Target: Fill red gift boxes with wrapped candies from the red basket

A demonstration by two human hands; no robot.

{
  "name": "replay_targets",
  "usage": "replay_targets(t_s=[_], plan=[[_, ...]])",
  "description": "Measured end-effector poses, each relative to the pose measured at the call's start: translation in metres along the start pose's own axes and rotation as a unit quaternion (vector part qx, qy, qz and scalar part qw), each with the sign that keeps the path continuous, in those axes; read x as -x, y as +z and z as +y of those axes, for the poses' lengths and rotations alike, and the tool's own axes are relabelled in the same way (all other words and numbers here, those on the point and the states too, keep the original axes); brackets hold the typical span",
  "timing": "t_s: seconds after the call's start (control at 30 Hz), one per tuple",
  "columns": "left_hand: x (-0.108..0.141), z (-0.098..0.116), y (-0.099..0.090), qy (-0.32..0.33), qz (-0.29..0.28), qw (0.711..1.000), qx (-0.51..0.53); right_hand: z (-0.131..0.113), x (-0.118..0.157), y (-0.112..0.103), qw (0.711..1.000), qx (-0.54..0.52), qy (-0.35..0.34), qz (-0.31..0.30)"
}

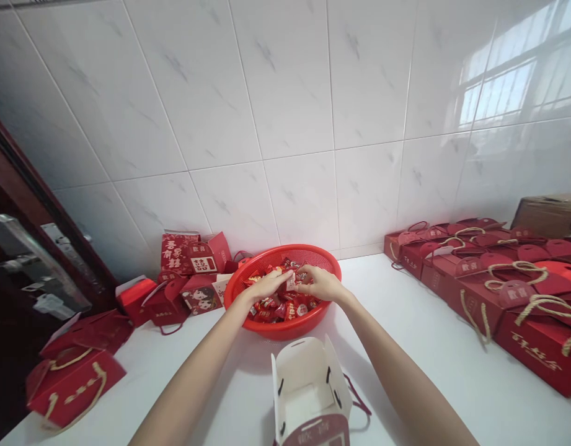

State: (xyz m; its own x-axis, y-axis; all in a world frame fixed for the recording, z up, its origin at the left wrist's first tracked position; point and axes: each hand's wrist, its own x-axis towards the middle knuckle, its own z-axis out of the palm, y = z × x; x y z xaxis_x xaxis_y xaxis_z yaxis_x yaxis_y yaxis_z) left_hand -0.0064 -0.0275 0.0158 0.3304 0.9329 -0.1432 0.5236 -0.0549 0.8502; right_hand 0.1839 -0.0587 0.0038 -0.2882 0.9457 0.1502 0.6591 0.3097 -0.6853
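Observation:
A red plastic colander (283, 333) stands near the wall, filled with red-wrapped candies (266, 311). Over the candies, my left hand (269, 285) reaches in from the left, its fingers stretched out flat. My right hand (321, 283) comes from the other side with thumb and fingers curved round a small red-wrapped candy (292, 280); the grip is partly hidden among similar wrappers. Between my forearms, in front of the colander, an open paper gift box (308, 368) shows its white inside. A dark red cord hangs from its right side.
Closed red gift boxes (471, 282) with rope handles stand in rows on the right. More red boxes (192, 263) are piled left of the colander, and another red box (75, 384) sits at the front left. A cardboard box (548, 212) is at the far right. Behind rises a tiled wall (294, 93).

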Motion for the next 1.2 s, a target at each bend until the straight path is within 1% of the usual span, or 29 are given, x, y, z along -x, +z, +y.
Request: replay_targets(t_s=[0.07, 0.17, 0.23, 0.33, 0.4, 0.47, 0.6, 0.7, 0.8, 0.87, 0.9, 0.97, 1.07, 1.13, 1.17, 1.2], plan=[[-0.001, -0.002, 0.0, -0.007, -0.007, 1.0, -0.001, -0.002, 0.0, 0.0, 0.999, 0.03, 0.007, -0.018], [-0.003, -0.005, -0.001, 0.0, 0.015, 1.0, -0.012, -0.006, 0.001, 0.0, 0.994, 0.096, 0.004, -0.057], [-0.004, -0.006, -0.001, 0.007, 0.025, 0.999, -0.019, -0.008, 0.001, 0.0, 0.989, 0.121, -0.002, -0.08], [-0.002, -0.003, -0.001, 0.004, -0.005, 1.0, -0.019, -0.009, 0.002, -0.001, 0.988, 0.118, -0.003, -0.096], [0.0, -0.001, -0.002, -0.006, -0.034, 0.999, -0.017, -0.008, 0.001, -0.001, 0.991, 0.106, 0.001, -0.077], [0.0, -0.001, -0.002, -0.005, -0.057, 0.998, -0.033, -0.005, -0.001, 0.001, 0.995, 0.092, 0.017, -0.038], [-0.004, -0.009, -0.004, 0.012, -0.079, 0.993, -0.085, 0.002, -0.005, 0.006, 0.997, 0.052, 0.04, 0.038], [-0.007, -0.014, -0.006, 0.027, -0.055, 0.995, -0.08, 0.006, -0.008, 0.008, 0.995, -0.003, 0.041, 0.087], [-0.008, -0.014, -0.008, 0.062, -0.021, 0.996, -0.064, 0.008, -0.011, 0.008, 0.986, -0.103, 0.035, 0.129], [-0.009, -0.013, -0.009, 0.09, -0.003, 0.995, -0.053, 0.008, -0.011, 0.007, 0.967, -0.202, 0.03, 0.149], [-0.01, -0.012, -0.01, 0.103, 0.007, 0.993, -0.05, 0.008, -0.011, 0.006, 0.953, -0.258, 0.027, 0.155], [-0.011, -0.011, -0.01, 0.126, 0.022, 0.991, -0.049, 0.006, -0.011, 0.003, 0.914, -0.372, 0.019, 0.161], [-0.011, -0.01, -0.01, 0.156, 0.039, 0.986, -0.052, 0.001, -0.009, 0.002, 0.842, -0.517, 0.02, 0.153], [-0.011, -0.009, -0.01, 0.177, 0.057, 0.981, -0.058, -0.003, -0.009, 0.003, 0.804, -0.578, 0.031, 0.14], [-0.01, -0.008, -0.009, 0.185, 0.067, 0.979, -0.061, -0.005, -0.008, 0.004, 0.793, -0.593, 0.036, 0.133], [-0.01, -0.008, -0.009, 0.19, 0.072, 0.977, -0.063, -0.006, -0.008, 0.005, 0.789, -0.6, 0.041, 0.127]])
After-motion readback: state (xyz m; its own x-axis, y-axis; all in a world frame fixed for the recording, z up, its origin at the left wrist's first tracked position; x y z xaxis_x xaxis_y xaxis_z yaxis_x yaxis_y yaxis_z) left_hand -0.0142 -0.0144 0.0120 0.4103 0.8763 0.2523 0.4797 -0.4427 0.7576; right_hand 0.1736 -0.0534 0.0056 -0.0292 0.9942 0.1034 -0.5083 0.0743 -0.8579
